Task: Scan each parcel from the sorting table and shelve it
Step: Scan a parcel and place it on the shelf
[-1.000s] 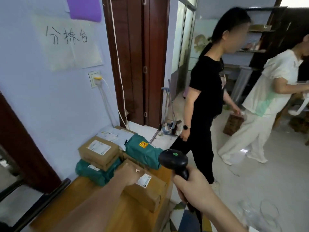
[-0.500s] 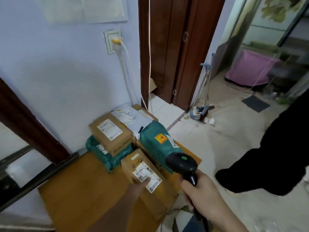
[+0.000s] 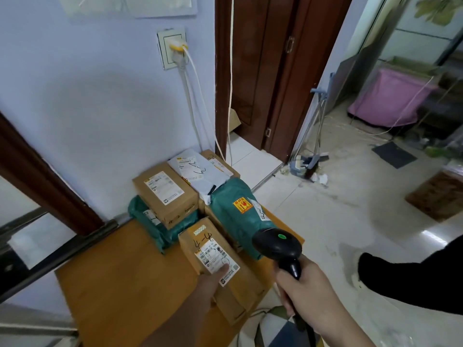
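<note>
Wall: pale lilac, a sheet of paper (image 3: 130, 5) pinned at the top edge.
Socket (image 3: 172, 47): white plate on the wall, a yellow plug in it, white cables (image 3: 191, 101) dropping down behind the desk.
Door (image 3: 273, 68): dark brown wood, closed, a thin white cord hanging beside its frame.
Floor (image 3: 350, 196): light glossy tiles, scraps of litter near the doorway.
Dustpan and broom (image 3: 312, 146): leaning against the wall corner beside the door.
Pink cloth (image 3: 387, 101): draped over something in the far room.
Dark mat (image 3: 393, 155): lying flat on the floor.
Bystander's leg (image 3: 411, 276): black trousers, at right.
</note>
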Demonstrator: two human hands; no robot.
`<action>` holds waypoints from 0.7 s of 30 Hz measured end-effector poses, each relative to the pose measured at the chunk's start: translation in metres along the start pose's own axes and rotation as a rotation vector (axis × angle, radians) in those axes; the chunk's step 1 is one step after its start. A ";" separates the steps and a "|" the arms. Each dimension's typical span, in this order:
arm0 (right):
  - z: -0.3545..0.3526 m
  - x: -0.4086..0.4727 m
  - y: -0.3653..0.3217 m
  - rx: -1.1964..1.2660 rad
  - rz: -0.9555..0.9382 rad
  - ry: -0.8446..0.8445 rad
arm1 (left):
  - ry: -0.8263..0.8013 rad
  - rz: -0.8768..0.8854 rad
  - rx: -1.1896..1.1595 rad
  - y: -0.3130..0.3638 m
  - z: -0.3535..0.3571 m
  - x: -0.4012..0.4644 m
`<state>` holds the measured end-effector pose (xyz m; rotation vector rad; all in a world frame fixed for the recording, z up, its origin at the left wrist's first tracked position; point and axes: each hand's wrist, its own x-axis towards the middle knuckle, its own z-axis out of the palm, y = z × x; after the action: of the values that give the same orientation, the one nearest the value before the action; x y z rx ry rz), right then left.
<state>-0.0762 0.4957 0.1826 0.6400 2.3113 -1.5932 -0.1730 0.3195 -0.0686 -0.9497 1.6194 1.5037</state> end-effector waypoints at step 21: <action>0.012 -0.033 -0.011 -0.042 -0.082 -0.024 | -0.008 0.136 -0.054 -0.031 -0.026 -0.025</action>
<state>-0.0528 0.4741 0.2017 0.5196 2.3761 -1.5733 -0.1346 0.2935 -0.0596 -0.8770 1.6739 1.6480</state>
